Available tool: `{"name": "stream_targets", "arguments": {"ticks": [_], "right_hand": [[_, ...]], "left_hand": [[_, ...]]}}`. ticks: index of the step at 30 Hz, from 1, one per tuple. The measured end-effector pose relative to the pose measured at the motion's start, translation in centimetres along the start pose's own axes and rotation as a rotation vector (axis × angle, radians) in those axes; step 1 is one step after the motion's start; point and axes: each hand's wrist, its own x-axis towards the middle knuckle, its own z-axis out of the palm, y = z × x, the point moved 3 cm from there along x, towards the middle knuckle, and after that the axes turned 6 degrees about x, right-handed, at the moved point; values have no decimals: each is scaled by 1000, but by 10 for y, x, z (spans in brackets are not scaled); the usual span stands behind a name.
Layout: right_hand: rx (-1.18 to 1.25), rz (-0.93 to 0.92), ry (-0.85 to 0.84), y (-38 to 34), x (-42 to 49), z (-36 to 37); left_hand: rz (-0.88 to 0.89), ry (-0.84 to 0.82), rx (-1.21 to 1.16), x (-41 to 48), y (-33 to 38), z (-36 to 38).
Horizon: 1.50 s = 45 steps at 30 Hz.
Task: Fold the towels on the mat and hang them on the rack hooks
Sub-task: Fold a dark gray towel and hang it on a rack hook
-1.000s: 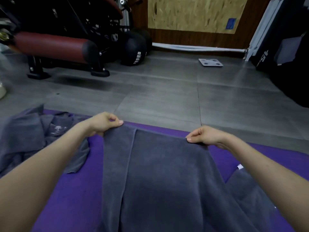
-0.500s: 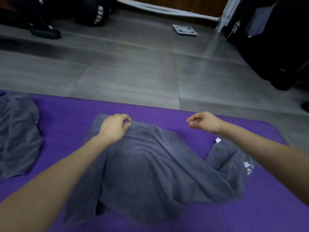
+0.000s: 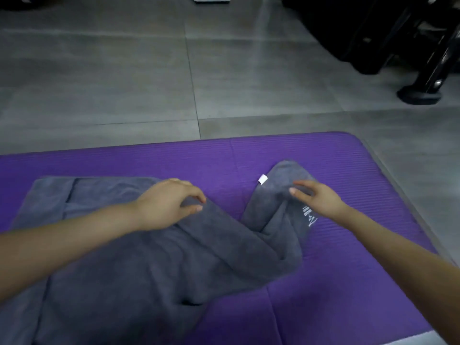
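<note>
1. On a purple mat (image 3: 348, 170) laid over grey floor tiles (image 3: 124, 83), a grey towel (image 3: 154, 265) lies spread and rumpled across the mat's centre and left. Its near end runs out of frame at bottom left.
2. The towel's left edge is folded over in a narrow strip. Its right part twists up into a separate lobe pointing toward the mat's far right corner, w/ bare mat showing btwn the two parts.
3. L hand (image 3: 164, 202) is over the towel's far edge, palm down, fingers loosely curled. Thumb and forefinger are a little apart w/ cloth visible btwn them, and nothing is gripped. Whether the tips touch the towel can't be told.
4. R hand (image 3: 318, 199) reaches over the right lobe, fingers nearly straight and slightly spread, holding nothing. Contact w/ the cloth is unclear.
5. A white tag (image 3: 262, 180) sticks out from the lobe's left edge, near the R fingertips. A white stitched logo (image 3: 310, 216) sits on the lobe just beside the heel of the R hand.
6. Bkgd: a black stand foot (image 3: 420, 94) rests on the tiles at far right, well apart from the mat.
</note>
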Motion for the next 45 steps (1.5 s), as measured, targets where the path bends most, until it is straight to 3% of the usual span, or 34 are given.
{"name": "stream_targets", "arguments": {"ticks": [4, 7, 10, 13, 15, 17, 19, 22, 26, 28, 35, 37, 39, 41, 45], "right_hand": [[-45, -68, -64, 36, 7, 22], [-172, -154, 18, 54, -3, 14], [-156, -110, 60, 66, -24, -15], [-421, -56, -259, 83, -50, -46], [-341, -36, -385, 96, -58, -57], [-81, -59, -255, 98, -49, -58], [32, -83, -116, 99, -31, -46], [-58, -60, -110, 103, -9, -18], [-183, 8, 16, 114, -3, -13], [-148, 51, 67, 123, -5, -20], [-273, 108, 1, 161, -18, -37], [-98, 138, 24, 167, -24, -44], [293, 141, 40, 168, -28, -53], [501, 127, 63, 158, -26, -71], [370, 71, 371, 132, 12, -127]], "left_hand": [[-38, -107, 49, 33, 19, 12], [-42, -103, 82, 58, 41, 37], [-24, -177, 111, 67, 58, 69], [-58, -280, 197, 64, 64, 95], [-25, -268, 318, 60, 65, 104], [-5, -253, 398, 56, 67, 104], [-17, -274, 419, 49, 67, 104], [-31, -248, 425, 40, 67, 102], [-180, 2, 215, 54, 60, 92], [-233, 46, 134, 71, 60, 94], [-270, -172, 83, 109, 67, 121], [-280, -198, 85, 111, 68, 119], [-288, -208, 45, 115, 67, 109], [-301, -145, -54, 122, 65, 90], [-300, 101, -2, 156, 63, 30]]}}
